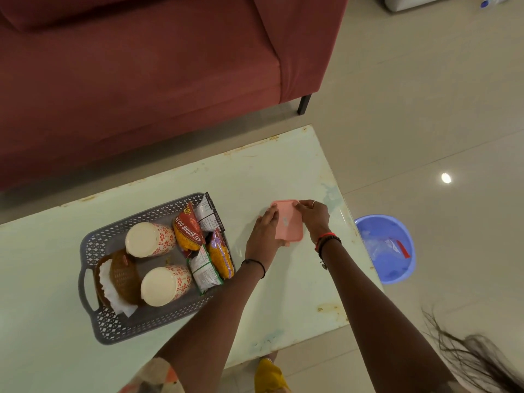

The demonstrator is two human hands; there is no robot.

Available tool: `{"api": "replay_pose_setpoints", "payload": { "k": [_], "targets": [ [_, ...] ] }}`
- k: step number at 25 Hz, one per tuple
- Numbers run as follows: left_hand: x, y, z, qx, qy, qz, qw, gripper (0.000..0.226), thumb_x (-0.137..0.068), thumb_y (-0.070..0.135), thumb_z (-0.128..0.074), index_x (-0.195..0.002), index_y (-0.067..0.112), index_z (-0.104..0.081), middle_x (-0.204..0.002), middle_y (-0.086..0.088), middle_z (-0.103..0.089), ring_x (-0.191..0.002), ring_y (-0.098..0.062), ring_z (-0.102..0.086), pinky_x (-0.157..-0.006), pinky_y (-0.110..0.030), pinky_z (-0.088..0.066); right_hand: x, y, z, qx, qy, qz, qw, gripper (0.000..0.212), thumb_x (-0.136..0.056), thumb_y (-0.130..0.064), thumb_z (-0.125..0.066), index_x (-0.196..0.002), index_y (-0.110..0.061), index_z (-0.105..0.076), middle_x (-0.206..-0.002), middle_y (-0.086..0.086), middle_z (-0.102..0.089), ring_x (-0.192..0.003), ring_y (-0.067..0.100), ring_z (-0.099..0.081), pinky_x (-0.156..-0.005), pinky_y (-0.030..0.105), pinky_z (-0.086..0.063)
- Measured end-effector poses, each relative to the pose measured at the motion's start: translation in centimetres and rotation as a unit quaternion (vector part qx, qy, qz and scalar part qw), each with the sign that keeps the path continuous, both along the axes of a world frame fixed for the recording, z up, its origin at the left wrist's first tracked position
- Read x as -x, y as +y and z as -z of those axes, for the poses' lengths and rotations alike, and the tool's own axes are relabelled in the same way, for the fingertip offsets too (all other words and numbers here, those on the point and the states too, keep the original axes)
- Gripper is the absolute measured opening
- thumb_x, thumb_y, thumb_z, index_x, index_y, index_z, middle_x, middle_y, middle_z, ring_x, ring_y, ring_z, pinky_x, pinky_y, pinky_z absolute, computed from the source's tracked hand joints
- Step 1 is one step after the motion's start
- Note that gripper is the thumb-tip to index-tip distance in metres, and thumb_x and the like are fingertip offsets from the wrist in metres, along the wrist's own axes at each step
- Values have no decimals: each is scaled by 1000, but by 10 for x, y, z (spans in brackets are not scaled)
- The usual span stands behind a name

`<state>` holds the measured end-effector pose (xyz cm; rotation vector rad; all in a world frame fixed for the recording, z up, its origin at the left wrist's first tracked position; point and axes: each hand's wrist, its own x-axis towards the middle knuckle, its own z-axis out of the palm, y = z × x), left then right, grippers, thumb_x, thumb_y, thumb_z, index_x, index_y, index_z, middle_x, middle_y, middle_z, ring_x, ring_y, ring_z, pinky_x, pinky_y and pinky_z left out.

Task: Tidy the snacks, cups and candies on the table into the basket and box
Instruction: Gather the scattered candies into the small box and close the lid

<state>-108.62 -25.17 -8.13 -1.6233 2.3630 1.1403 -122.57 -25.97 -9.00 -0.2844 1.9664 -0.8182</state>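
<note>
A pink box (287, 222) with its lid on lies on the pale table (283, 171), right of the basket. My left hand (265, 232) presses on its left side and my right hand (313, 218) holds its right side and top corner. The grey perforated basket (93, 242) holds two patterned paper cups (150, 239) (166, 285) lying on their sides, several snack packets (188, 232) along its right side, and a brown woven item with white paper (122, 279) at its left. What is inside the box is hidden.
A dark red sofa (141, 80) stands beyond the table's far edge. A blue plastic bin (385, 248) with a clear bag inside sits on the tiled floor just off the table's right edge. The table's near edge is by my legs.
</note>
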Motion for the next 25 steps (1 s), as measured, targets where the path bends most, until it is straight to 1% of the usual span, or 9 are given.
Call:
{"api": "replay_pose_setpoints", "payload": {
  "k": [2,4,6,8,11,13,17,23,25],
  "targets": [
    [-1,1,2,1,4,-4,1000,80,-79,20,-70,-145,7,-26,-158,0,-18,-144,-17,-19,-119,-33,-20,2,-4,2,2,1,2,1000,17,-85,-12,-68,-97,-1,-70,-91,9,-67,-85,21,-59,-90,38,-54],
    [-1,1,4,2,6,-11,1000,81,-79,21,-71,-145,7,-27,-158,1,-18,-144,-17,-20,-120,-32,-19,4,-6,3,0,9,-2,1000,13,-84,-8,-68,-95,-2,-70,-89,8,-66,-84,21,-58,-79,32,-52],
    [0,1,5,8,4,-17,1000,81,-79,23,-71,-145,7,-27,-158,1,-19,-144,-16,-21,-120,-31,-17,1,-8,2,-5,34,-16,999,13,-85,-10,-67,-95,-3,-70,-94,9,-69,-83,19,-57,-72,25,-43],
    [2,0,6,10,-1,-16,1000,82,-79,26,-71,-145,7,-27,-158,0,-18,-144,-15,-20,-120,-29,-12,-1,-7,0,-8,55,-27,998,19,-87,-17,-65,-101,-4,-69,-101,10,-70,-85,20,-59,-72,23,-41],
    [3,0,4,9,-7,-9,1000,83,-79,26,-71,-145,6,-25,-158,-1,-18,-146,-15,-18,-121,-30,-9,-2,5,-2,-36,18,-11,999,33,-89,-24,-63,-118,-8,-59,-109,10,-65,-90,20,-57,-78,27,-46],
    [2,0,1,9,-7,-3,1000,83,-80,26,-70,-146,5,-24,-158,-2,-17,-146,-16,-18,-121,-31,-10,-3,19,-1,-59,-16,-7,998,35,-89,-19,-60,-122,-9,-56,-112,12,-64,-90,22,-58,-83,33,-53],
    [2,1,-5,-2,-16,16,1000,84,-82,23,-68,-147,3,-18,-159,-4,-13,-147,-21,-13,-120,-33,-9,-11,43,-3,-47,-25,-13,998,33,-87,0,-51,-118,-3,-61,-111,19,-67,-89,26,-62,-82,40,-58],
    [-18,18,-21,15,0,-53,998,78,-88,21,-60,-148,5,-13,-158,-9,-13,-147,-23,-14,-121,-34,-12,-30,39,-12,-32,-8,-44,998,33,-88,4,-49,-116,-2,-64,-99,14,-67,-95,34,-66,-77,37,-57],
    [-30,25,-29,28,1,-68,997,73,-91,23,-57,-148,5,-14,-158,-9,-15,-146,-23,-17,-121,-34,-15,-42,36,-13,-36,-7,-61,997,33,-87,5,-48,-115,-2,-64,-102,16,-68,-92,33,-66,-80,40,-58]
  ]
}}
